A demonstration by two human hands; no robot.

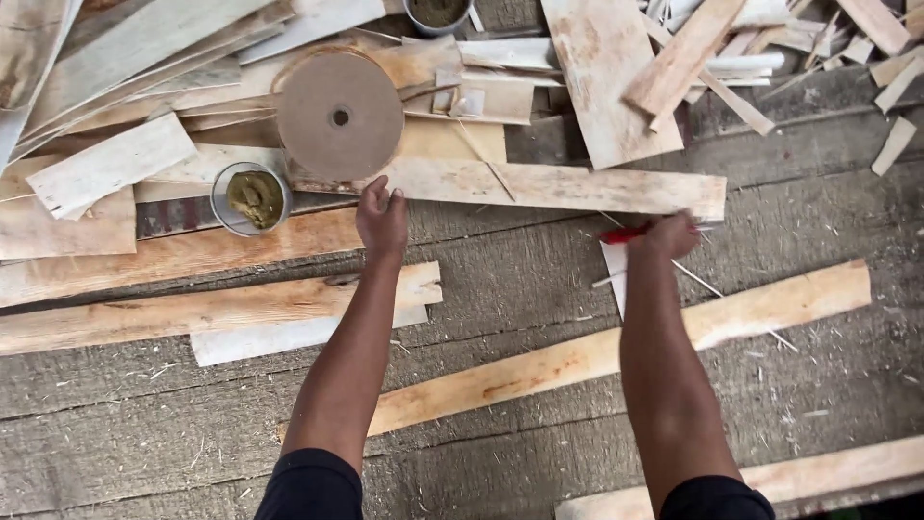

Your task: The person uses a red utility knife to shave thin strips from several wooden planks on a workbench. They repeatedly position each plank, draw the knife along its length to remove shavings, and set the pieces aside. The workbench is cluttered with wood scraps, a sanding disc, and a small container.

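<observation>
Nearest, two bare forearms reach away over a rough grey plank worktop (144, 433) strewn with shavings, a long pale wood strip (539, 366) lying slantwise beneath them. Further out, the right hand (671, 234) is blurred; its fingers are closed around a red pencil (624, 234) whose tip points left, just above a small white offcut (614, 270). To the left, the left hand (382, 220) rests with fingers curled narrow on the near edge of a long pale board (558, 188) that runs left to right across the middle of the scene; whether it grips or merely presses cannot be told. Left of that hand a round metal tin (250, 198) holds greenish-brown paste. Just beyond the left hand a large brown paper-tape roll (339, 116) lies flat on stacked boards. Farther still, a heap of pale offcuts (731, 48) fills the far right, and a second tin (438, 13) sits at the far edge.
</observation>
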